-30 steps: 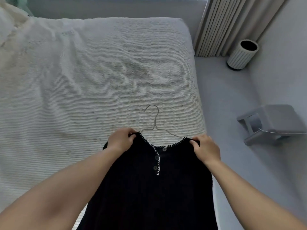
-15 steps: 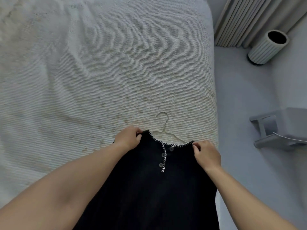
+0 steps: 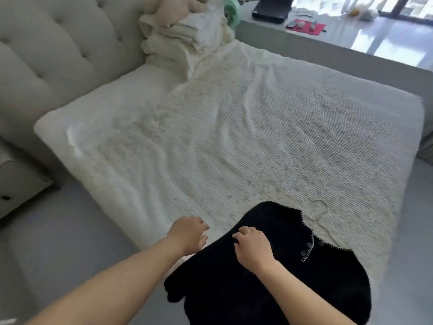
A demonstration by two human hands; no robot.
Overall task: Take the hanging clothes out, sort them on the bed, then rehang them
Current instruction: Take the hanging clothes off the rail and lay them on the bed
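Nearest the camera, a black knitted garment with white blanket-stitch trim and small buttons at the neckline is seen lying on the near corner of the bed, its lower part hanging over the edge. The right hand is laid on the garment's left side with its fingers curled into the dark fabric. The left hand is held just beside the garment, over the bed's edge, with fingers loosely bent and nothing gripped. A thin silver wire hanger is tucked into the neckline, its hook resting flat on the cover just beyond the collar. The bed, spread with a cream ribbed textured cover, extends away from the garment. At its head, a stack of cream folded pillows and bedding is piled against a beige button-tufted upholstered headboard.
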